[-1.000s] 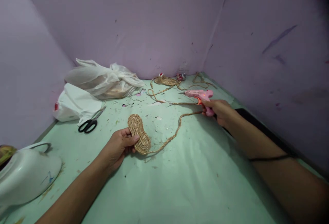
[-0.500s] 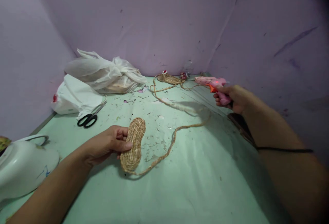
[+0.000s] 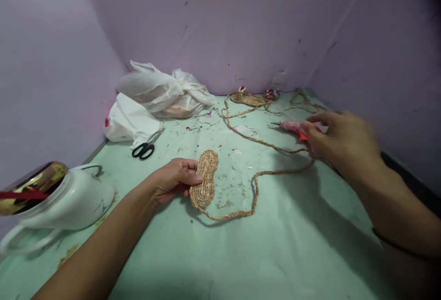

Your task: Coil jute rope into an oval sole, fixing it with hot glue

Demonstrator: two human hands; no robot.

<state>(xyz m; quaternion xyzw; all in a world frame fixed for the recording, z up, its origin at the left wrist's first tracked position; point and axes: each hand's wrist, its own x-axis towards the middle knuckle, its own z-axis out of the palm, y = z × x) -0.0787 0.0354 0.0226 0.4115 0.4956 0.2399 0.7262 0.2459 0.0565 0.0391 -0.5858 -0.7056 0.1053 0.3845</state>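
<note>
My left hand (image 3: 179, 178) pinches a sole-shaped piece of coiled braided straw cord (image 3: 206, 179) by its left edge, tilted up just above the table. From its lower end a loose braided cord (image 3: 237, 216) runs right across the table. At the right, my right hand (image 3: 344, 141), blurred by motion, is at the rear of a pink glue gun (image 3: 291, 126) with an orange trigger. Its thumb and forefinger are apart. The gun lies low by the table, metal nozzle pointing left; its handle is hidden by the hand.
Black-handled scissors (image 3: 144, 150) lie beside a white cloth-like bundle (image 3: 129, 121) and a knotted plastic bag (image 3: 172, 93). At left is a white pitcher-like vessel (image 3: 79, 199). A second straw sole (image 3: 248, 99) with a red-and-white ornament lies by the back wall.
The glue gun has come lower and nearer, and my right hand's fingers have spread from its handle. My left hand keeps hold of the straw sole. The view has shifted left.
</note>
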